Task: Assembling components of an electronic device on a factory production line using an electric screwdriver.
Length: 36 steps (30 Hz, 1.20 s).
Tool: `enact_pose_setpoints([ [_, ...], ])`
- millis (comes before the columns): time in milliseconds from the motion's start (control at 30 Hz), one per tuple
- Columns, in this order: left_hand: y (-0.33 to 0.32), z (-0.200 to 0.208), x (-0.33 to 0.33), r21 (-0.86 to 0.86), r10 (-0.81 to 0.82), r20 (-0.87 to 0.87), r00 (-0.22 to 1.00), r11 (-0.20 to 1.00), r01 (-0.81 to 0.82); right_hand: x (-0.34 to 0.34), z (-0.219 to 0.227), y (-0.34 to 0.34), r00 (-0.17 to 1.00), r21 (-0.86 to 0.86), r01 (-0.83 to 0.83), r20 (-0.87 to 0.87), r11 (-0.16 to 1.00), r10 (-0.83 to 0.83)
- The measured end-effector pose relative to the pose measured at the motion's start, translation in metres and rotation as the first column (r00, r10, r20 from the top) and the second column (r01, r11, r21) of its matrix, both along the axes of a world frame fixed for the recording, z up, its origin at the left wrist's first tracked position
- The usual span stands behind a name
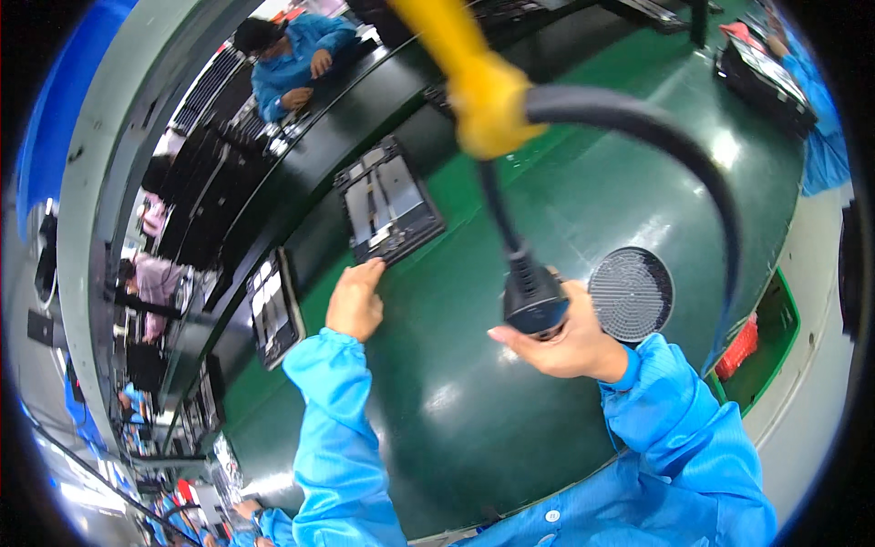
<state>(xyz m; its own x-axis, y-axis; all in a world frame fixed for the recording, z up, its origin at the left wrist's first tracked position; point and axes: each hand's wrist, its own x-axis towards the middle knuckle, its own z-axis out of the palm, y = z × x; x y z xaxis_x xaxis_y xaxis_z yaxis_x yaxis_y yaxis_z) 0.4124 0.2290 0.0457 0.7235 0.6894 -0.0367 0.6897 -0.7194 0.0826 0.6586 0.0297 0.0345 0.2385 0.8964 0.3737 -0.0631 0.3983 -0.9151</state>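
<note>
- Right hand [581, 343]: wrapped around a black tool [534, 303], thumb along its near side, fingers partly hidden behind it. The tool is held up over the bench [469, 447], its cord [497, 202] rising to a blurred yellow fitting [483, 96].
- Left hand [354, 303]: fingers curled, fingertips at the near edge of an opened tablet [392, 202]. Whether they pinch it or merely rest there, I cannot tell.
- The tablet lies on the bench just beyond the left hand and slightly to its right; its long axis runs away from the person, far end leaning left. The left hand is clearly nearer; from the right hand and tool, the tablet lies off to the left and farther out.
- A second tablet [273, 310] lies left of the left hand, apart from it.
- Just right of the right hand is a round grey grille [631, 294].
- Farther right: a green bin [777, 321] with something red inside.
- Beyond, a co-worker [301, 64] in blue.
</note>
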Motion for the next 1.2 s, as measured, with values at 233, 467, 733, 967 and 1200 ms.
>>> enact_pose_setpoints([
  [233,0.066,-0.022,0.000,0.238,-0.241,0.053,0.969,0.946,0.222,0.016,0.004,0.009,0.997,0.187,-0.013,0.073,0.982,-0.001],
  [467,0.073,-0.018,0.023,0.242,-0.025,-0.024,0.999,0.970,0.030,0.021,0.008,0.003,0.999,0.162,-0.022,0.048,0.987,0.015],
  [733,0.061,-0.035,0.004,0.754,-0.461,0.400,0.792,0.657,0.002,0.022,0.004,0.004,0.997,0.163,-0.075,0.024,0.984,0.072],
  [967,-0.086,-0.019,0.020,0.504,-0.189,0.378,0.906,0.863,-0.030,0.017,0.014,-0.005,0.999,0.005,0.029,0.044,1.000,-0.030],
  [1200,-0.183,-0.040,0.012,0.398,-0.178,0.437,0.882,0.917,-0.013,0.019,-0.005,-0.012,0.998,-0.011,-0.060,-0.009,0.998,0.060],
])
